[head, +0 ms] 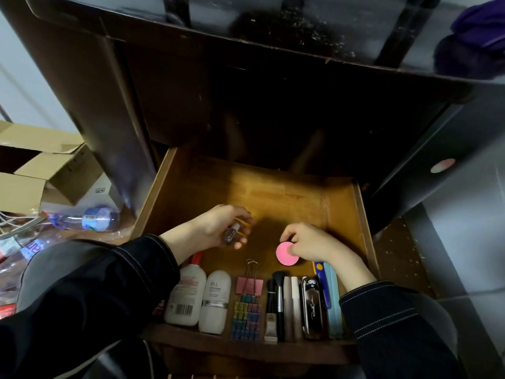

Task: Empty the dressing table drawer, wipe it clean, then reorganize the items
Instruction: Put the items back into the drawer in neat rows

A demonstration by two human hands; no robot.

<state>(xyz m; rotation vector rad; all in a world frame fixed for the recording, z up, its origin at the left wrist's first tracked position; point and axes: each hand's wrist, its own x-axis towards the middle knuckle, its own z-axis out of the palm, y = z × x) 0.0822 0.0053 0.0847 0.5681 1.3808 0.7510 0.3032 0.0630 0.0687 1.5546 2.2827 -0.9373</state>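
Observation:
The wooden drawer (347,214) is pulled out below the dark dressing table. Inside it, my left hand (218,228) grips a small clear bottle with a silver cap (231,234) and something thin and yellow, held above the drawer floor. My right hand (308,246) pinches a round pink compact (285,254) that lies on the drawer floor. Along the front edge lie in a row two white bottles (202,299), pink and coloured binder clips (247,307), make-up brushes (277,299), a black-and-silver case (311,307) and a light blue case (334,305).
Cardboard boxes (46,170) and plastic water bottles (90,220) lie on the floor at the left. A purple cloth (475,42) sits on the table top at the upper right. The back half of the drawer floor is bare wood.

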